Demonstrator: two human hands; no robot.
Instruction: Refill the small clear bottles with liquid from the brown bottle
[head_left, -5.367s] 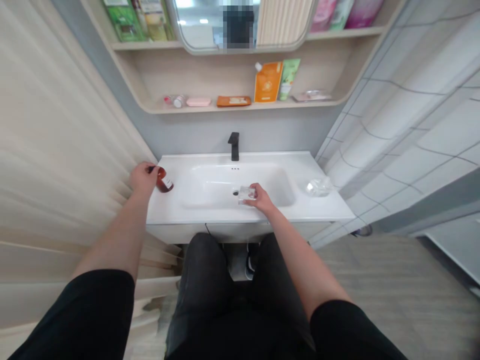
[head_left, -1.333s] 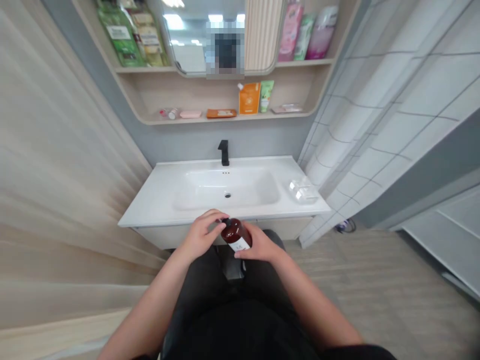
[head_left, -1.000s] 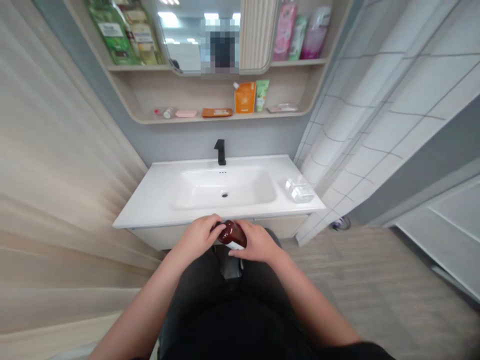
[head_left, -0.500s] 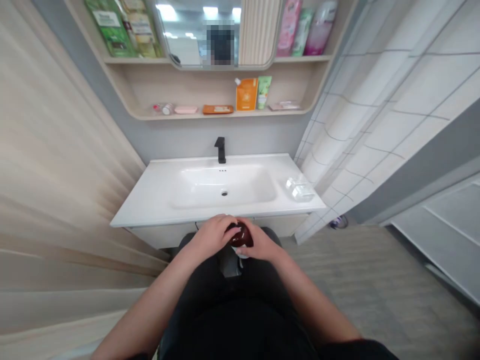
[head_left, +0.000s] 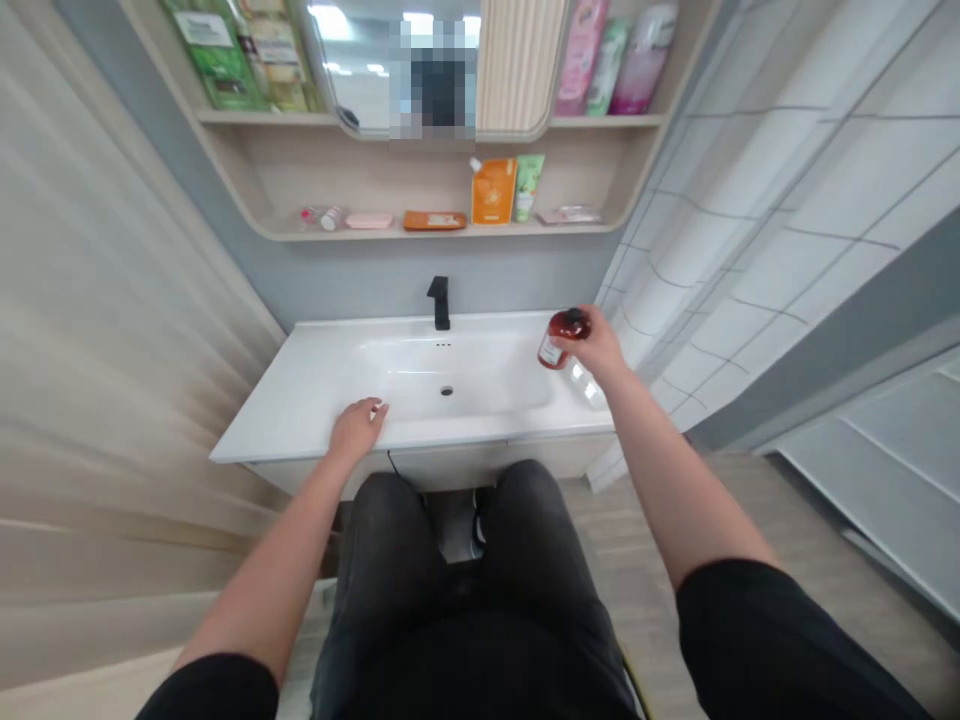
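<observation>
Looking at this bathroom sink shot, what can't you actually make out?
- Label text on the brown bottle: too small, motion-blurred, head view.
- Clear plastic item on the counter: mostly hidden behind the right hand and wrist.
- Whether the left hand holds anything: its palm faces down on the sink edge.
- Top-shelf packages: cut off by the upper frame edge.

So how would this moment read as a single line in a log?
right hand: holds brown bottle above sink counter's right end | left hand: rests on counter's front edge | black tap: behind basin
</observation>
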